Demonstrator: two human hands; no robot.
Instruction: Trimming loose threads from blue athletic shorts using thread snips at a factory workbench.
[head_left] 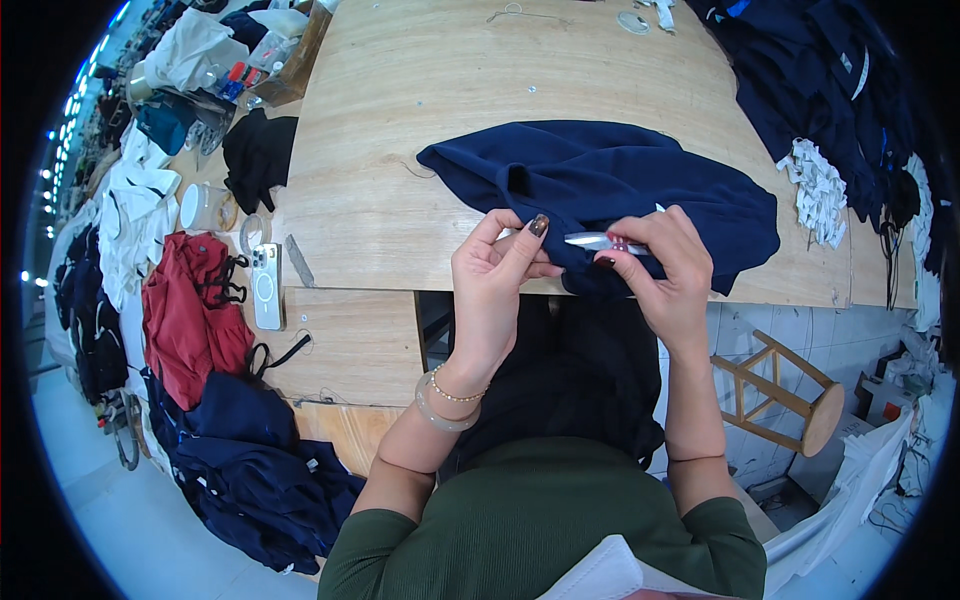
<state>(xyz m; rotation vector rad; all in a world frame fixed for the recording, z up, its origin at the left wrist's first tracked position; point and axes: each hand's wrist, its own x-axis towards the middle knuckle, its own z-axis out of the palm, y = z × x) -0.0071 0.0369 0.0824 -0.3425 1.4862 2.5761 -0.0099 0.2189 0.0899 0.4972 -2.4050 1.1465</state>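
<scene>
A dark navy garment (640, 160) lies bunched on the wooden table in front of me, its near edge drawn up to the table's front edge. My left hand (490, 275) pinches the cloth between thumb and fingers at that near side. In my right hand (675, 265) is a pair of thread snips (590, 242), silver with a bit of red at the grip. Their pointed blades aim left toward my left fingertips, just above the cloth. Whether the blades touch a thread is too small to tell.
On the left are a phone (267, 287), a red garment (195, 315), a white tub (203, 207) and navy clothes (250, 470). Dark clothes (820, 90) and a white ruffled bundle (815, 190) lie at right. A wooden stool (822, 420) lies tipped below the table.
</scene>
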